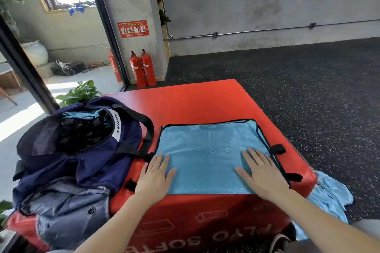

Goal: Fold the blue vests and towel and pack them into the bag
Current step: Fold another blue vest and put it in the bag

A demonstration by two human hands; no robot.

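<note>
Blue mesh vest (209,150), edged in black, is spread flat on the red plyo box (195,100). Its near left corner is pressed by the left hand (155,176), its near right part by the right hand (261,172), both with fingers straight and flat. Left of the vest, the navy bag (67,162) is seen unzipped. More light blue fabric (329,193) is draped off the box's right edge.

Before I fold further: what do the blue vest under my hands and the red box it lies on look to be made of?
Blue vest: thin mesh fabric, matte, judging by its fine grid weave, with black binding on its edges. Red box: probably vinyl-covered foam, given the smooth, slightly glossy skin and rounded soft corners.
</note>
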